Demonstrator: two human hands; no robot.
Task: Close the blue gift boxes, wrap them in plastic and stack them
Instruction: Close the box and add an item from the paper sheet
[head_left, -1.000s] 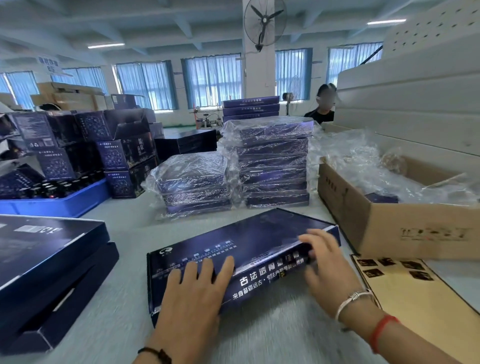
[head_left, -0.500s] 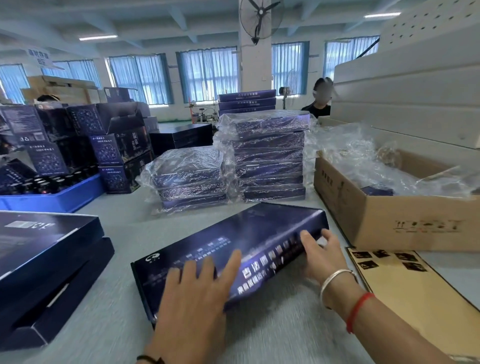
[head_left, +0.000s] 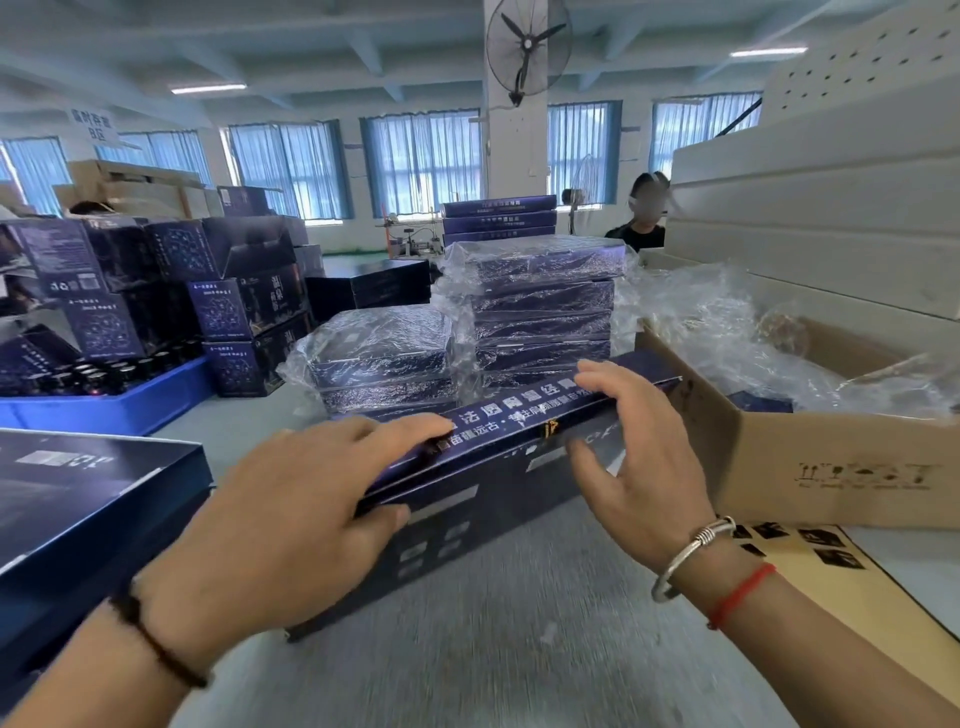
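A dark blue gift box (head_left: 467, 519) with white lettering stands tilted up on its long edge on the grey table (head_left: 519, 649), its underside facing me. My left hand (head_left: 291, 519) grips its upper edge at the left, fingers over the top and thumb on the near face. At the right end my right hand (head_left: 634, 467) holds the same edge, fingers curled over it and thumb spread on the near face. Behind it stand two stacks of plastic-wrapped blue boxes, a tall one (head_left: 540, 306) and a lower one (head_left: 384, 353).
A cardboard carton (head_left: 831, 467) full of clear plastic bags (head_left: 727, 322) sits at right, with a flat cardboard sheet (head_left: 857, 597) in front. An open blue box (head_left: 78, 499) lies at left, behind it a blue crate (head_left: 104, 410) of bottles. A person (head_left: 644, 213) sits at the back.
The gift box lay flat under my hands; it has now been tipped up onto its long edge, with both hands moved to its upper edge.
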